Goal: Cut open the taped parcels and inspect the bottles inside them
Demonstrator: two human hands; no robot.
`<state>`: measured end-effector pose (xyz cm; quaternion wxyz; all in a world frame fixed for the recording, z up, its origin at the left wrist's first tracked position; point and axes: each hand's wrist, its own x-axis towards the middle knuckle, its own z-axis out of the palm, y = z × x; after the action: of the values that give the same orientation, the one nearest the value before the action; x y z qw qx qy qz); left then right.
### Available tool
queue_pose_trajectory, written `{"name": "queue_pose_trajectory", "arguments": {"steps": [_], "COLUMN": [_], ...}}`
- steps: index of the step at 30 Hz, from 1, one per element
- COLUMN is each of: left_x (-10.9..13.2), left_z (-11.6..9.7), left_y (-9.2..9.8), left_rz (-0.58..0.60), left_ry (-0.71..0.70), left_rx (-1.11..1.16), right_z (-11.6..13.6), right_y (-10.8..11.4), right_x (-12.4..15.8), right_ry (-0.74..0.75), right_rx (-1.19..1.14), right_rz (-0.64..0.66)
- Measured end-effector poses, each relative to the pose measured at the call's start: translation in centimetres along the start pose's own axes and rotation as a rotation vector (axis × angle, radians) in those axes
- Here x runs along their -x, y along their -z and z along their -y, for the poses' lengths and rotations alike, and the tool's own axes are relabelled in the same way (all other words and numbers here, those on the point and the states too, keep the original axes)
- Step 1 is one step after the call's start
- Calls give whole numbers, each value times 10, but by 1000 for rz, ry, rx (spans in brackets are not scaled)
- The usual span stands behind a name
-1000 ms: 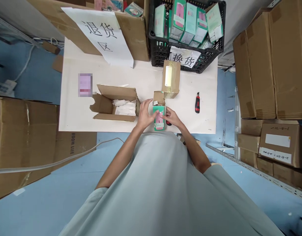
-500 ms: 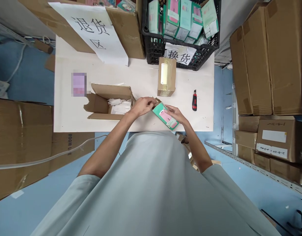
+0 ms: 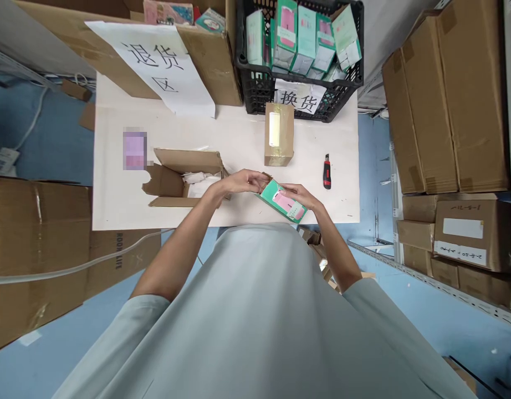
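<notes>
A small green carton [image 3: 282,201] with a pink picture and a white label lies slantwise near the table's front edge. My right hand [image 3: 300,195] grips its right part, thumb and fingers around the sides. At the carton's upper left end, my left hand [image 3: 250,181] has its fingers closed on a brownish end flap; what else they may hold is hidden. Just left of that hand stands an opened brown cardboard box [image 3: 189,160] with torn flaps and crumpled white paper [image 3: 201,185] inside.
A taped brown carton [image 3: 279,136] stands behind my hands, and a red and black box cutter [image 3: 327,173] lies to the right. At the back are a black crate [image 3: 255,83] of green cartons and a large cardboard box [image 3: 214,66]. A blurred purple item [image 3: 134,149] lies left.
The green carton has shifted slightly right and turned a little, with both hands still at it. My left fingers have moved slightly at its end flap. The view has tilted slightly.
</notes>
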<state>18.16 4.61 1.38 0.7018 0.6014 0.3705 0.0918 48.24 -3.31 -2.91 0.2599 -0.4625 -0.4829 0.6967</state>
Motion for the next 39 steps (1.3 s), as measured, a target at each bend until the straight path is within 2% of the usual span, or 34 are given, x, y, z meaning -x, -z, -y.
{"name": "queue_pose_trajectory", "arguments": {"steps": [3, 8, 11, 14, 19, 22, 27, 30, 33, 36, 39], "left_x": [5, 5, 1, 2, 17, 20, 17, 18, 19, 22, 24], "left_z": [-9, -14, -11, -13, -29, -33, -27, -24, -27, -33, -40], "left_y": [5, 1, -2, -9, -24, -23, -1, 14, 25, 36, 44], "left_rz": [87, 49, 76, 47, -95, -187, -376, -501, -675, -838, -928], "left_ry": [28, 82, 93, 97, 74, 95, 107, 67, 8, -51, -77], "left_rx": [28, 86, 58, 28, -8, 38, 83, 126, 117, 78, 60], "right_z": [0, -4, -6, -6, -8, -9, -9, -12, -20, -34, -49], "right_y": [-1, -1, -1, -1, 0, 4, 13, 18, 21, 23, 23], "right_x": [-1, -4, -6, -6, -4, 0, 9, 15, 21, 26, 29], "right_ry": [-24, -37, -42, -44, -69, -90, -77, -82, -119, -138, -118], "right_rx": [0, 10, 30, 32, -14, -64, -69, -61, -79, -92, -54], "right_rz": [53, 69, 92, 98, 87, 82, 37, -3, -63, -188, -352]}}
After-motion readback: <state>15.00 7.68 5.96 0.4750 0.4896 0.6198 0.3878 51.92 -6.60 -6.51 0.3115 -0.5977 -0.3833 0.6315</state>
